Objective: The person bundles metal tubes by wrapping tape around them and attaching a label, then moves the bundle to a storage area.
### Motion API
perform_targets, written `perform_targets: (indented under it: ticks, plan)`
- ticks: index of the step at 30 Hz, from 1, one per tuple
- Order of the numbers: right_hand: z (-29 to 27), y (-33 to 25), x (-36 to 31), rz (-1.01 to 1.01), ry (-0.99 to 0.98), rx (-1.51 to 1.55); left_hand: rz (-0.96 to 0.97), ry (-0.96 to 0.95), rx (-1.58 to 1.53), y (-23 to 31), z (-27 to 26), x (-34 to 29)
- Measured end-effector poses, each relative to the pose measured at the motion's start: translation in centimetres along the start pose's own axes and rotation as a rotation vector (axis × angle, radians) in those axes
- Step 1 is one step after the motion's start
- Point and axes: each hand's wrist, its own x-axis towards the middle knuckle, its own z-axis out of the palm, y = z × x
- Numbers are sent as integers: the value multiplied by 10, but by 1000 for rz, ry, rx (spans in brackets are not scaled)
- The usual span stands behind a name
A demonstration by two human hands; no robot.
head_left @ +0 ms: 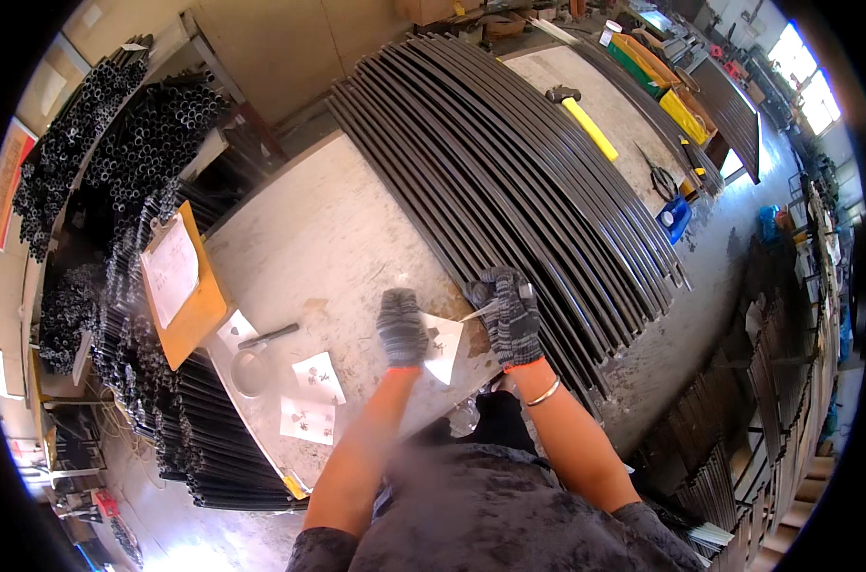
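Grey knit work gloves with orange cuffs cover both of my hands. My left hand (402, 327) is closed at the upper left edge of a white paper slip (443, 351) with dark handwriting, just over the table. My right hand (509, 315) is closed beside the tube ends, gripping a thin pale strip (479, 313) that runs toward the slip's upper corner; its material is unclear. Something small and light shows at that hand's far side. Two more written slips (317, 378) lie left of my left arm, near a clear ring-shaped roll (252, 373) and a dark marker (269, 336).
Dark metal tubes (490, 181) lie side by side across the table (328, 219). A clipboard (187, 286) leans at the left by stacked tubes (152, 133). Beyond the tubes are a yellow-handled hammer (588, 126), pliers (659, 179) and a blue bottle (676, 219).
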Motion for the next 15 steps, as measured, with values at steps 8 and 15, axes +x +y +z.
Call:
perform_targets:
  ticks: [8, 15]
  plan:
    - [-12, 12, 18, -540, -331, -1616, -142, 68, -283, 2, 13, 34]
    - [16, -2, 24, -268, -339, -1744, -451, -32, -464, -6, 16, 43]
